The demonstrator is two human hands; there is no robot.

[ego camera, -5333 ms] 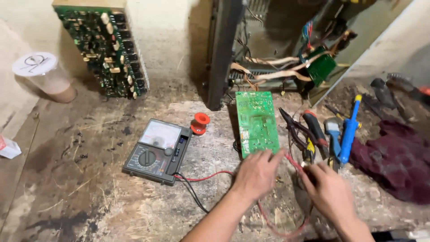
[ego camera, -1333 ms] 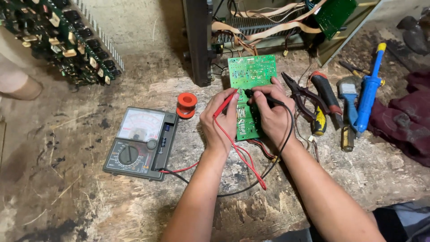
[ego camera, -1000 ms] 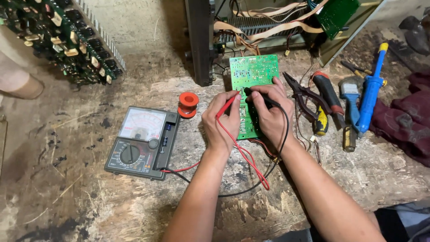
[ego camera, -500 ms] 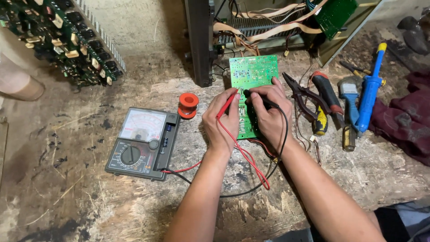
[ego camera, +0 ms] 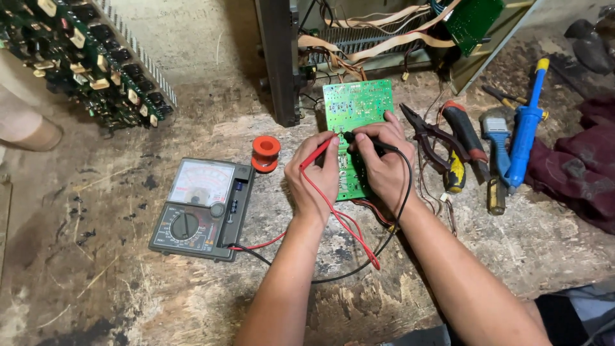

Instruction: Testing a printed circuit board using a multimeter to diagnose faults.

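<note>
Since the frame half a second back, both probe tips are sitting slightly higher on the green circuit board [ego camera: 356, 115], otherwise unchanged. Going left to right: analog multimeter [ego camera: 202, 208] is lying on the workbench [ego camera: 115, 282], leads running to me. My left hand [ego camera: 314, 179] is pinching the red probe [ego camera: 316, 156]; my right hand [ego camera: 384, 163] is pinching the black probe [ego camera: 362, 142]. I am judging this a continuity reading; next I am needing steady tips and a glance at the needle.

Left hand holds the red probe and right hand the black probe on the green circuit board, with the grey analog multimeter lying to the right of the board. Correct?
Not quite. In the head view the grey analog multimeter lies left of the green circuit board. The rest holds: left hand holds the red probe, right hand the black probe.
</note>
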